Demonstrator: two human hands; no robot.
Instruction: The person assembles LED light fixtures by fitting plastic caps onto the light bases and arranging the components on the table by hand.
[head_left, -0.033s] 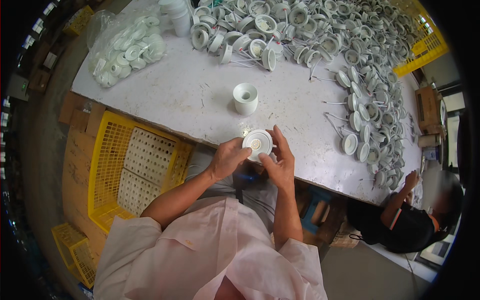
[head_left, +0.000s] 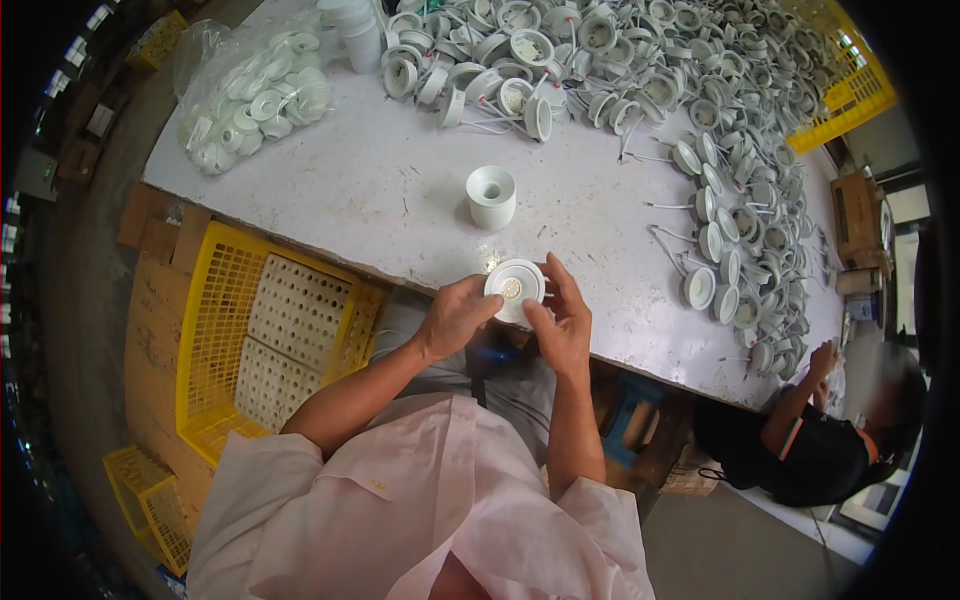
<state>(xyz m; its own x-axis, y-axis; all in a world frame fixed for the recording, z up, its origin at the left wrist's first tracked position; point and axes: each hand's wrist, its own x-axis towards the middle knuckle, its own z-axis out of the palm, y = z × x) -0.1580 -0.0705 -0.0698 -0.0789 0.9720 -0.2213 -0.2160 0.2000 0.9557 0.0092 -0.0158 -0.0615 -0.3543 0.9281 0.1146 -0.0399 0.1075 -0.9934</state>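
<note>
Both my hands hold a white round lamp housing (head_left: pixel 526 276) at the near edge of the table. Its open face is turned up, and a small pale disc with yellowish dots (head_left: pixel 511 288) shows inside. My left hand (head_left: pixel 460 315) grips the left side, thumb on the rim. On the right side, my right hand (head_left: pixel 565 325) closes with its thumb at the near rim and its fingers behind. Just beyond the hands stands a short stack of white cup-shaped rings (head_left: pixel 491 212), upright and apart from them.
Wired white lamp housings (head_left: pixel 655 90) are heaped across the far and right table (head_left: pixel 400 200). A clear bag of white rings (head_left: pixel 260 105) and stacked white cups (head_left: pixel 358 42) lie far left. A yellow crate (head_left: pixel 205 330) holds perforated white trays. At right a person (head_left: pixel 810 440) works.
My right thumb has shifted slightly up along the near rim of the lamp housing. The left hand and the housing stay almost where they were.
</note>
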